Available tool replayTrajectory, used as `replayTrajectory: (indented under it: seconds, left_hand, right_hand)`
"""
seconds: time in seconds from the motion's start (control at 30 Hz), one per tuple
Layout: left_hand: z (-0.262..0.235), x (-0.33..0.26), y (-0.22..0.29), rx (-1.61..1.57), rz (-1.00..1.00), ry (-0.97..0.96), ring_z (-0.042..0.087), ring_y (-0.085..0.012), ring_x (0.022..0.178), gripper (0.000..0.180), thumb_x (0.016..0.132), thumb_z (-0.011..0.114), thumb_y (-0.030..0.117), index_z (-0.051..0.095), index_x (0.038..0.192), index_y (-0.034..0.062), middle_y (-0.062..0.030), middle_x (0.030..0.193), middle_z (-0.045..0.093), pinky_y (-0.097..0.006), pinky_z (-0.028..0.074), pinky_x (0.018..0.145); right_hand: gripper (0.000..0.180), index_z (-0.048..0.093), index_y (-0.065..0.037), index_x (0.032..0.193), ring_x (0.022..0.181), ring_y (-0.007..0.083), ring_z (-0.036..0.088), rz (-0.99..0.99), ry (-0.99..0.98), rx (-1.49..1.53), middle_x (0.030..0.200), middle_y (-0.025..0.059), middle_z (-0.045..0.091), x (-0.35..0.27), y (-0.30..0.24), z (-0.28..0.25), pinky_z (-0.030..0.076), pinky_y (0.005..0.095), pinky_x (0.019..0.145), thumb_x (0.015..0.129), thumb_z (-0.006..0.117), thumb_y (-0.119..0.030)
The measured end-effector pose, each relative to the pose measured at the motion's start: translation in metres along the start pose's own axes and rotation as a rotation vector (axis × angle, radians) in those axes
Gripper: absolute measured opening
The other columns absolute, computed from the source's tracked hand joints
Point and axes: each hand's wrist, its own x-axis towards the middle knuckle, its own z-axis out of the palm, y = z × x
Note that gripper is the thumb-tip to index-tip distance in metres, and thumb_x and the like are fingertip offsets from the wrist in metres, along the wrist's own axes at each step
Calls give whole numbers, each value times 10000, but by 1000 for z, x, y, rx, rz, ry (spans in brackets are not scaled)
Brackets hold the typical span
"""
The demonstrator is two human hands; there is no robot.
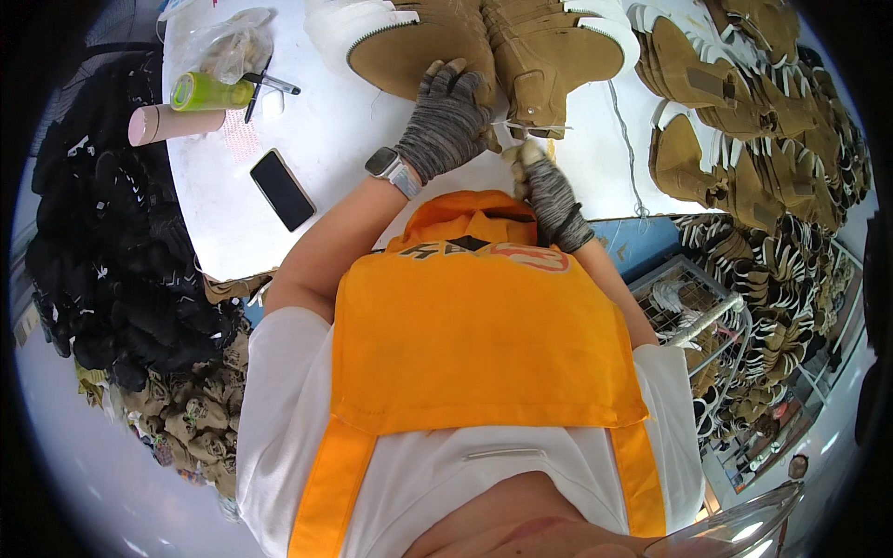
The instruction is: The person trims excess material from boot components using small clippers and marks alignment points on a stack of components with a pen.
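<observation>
Brown suede shoe uppers with white lining lie stacked in two groups at the table's far edge, a left stack (pixel 419 58) and a right stack (pixel 558 58). My left hand (pixel 448 121), in a grey knit glove with pale fingertips, is closed on the near edge of the left stack, fingers over the suede. Just below the right stack, my right hand (pixel 549 191), gloved alike, has its fingers pinched together. Whatever sits between those fingertips is too small to make out. A thin white tie (pixel 539 126) crosses the right stack's near end, close above them.
On the white table (pixel 344 149) at left lie a black phone (pixel 283 190), a pink bottle (pixel 175 124), a green bottle (pixel 210 91), pens and a plastic bag (pixel 233 46). More uppers (pixel 688 149) fill the right side. A wire cart (pixel 693 298) stands below; black goods (pixel 112 223) are heaped left.
</observation>
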Motion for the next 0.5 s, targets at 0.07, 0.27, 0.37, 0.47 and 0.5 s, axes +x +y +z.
replayTrajectory:
  seconds: [0.07,0.27,0.37,0.47,0.5]
  left_hand:
    - [4,1,-2,17,8,13,315,-361,1291,314,678,715,367,709,925,174,-127,1266,487,-542,172,1111]
    - [7,-1,-4,20,33,20,313,-358,1296,334,687,722,366,692,951,164,-115,1260,486,-536,176,1113]
    - [7,-3,-4,-23,40,80,314,-347,1302,373,687,733,351,677,994,147,-110,1259,487,-527,196,1112]
    - [16,-6,-7,-65,47,166,324,-331,1305,435,685,744,336,652,1052,122,-109,1259,488,-515,215,1113]
    - [16,-7,-8,-77,44,170,328,-326,1306,455,684,748,333,643,1068,114,-109,1257,489,-510,220,1114]
  right_hand:
    - [413,563,-106,988,571,70,382,145,-43,122,688,-45,438,-14,5,15,341,218,525,933,520,-514]
    - [331,498,-124,923,496,73,335,322,-219,516,651,-52,399,13,11,15,308,225,497,955,511,-452]
    - [297,500,-138,915,455,67,310,366,-286,574,611,-70,376,28,8,5,288,225,465,967,492,-430]
    - [277,506,-148,892,438,67,297,395,-252,551,588,-77,367,33,4,4,283,230,451,969,493,-414]
    - [278,507,-149,884,435,67,294,397,-240,531,586,-77,366,34,4,4,281,231,448,969,494,-414]
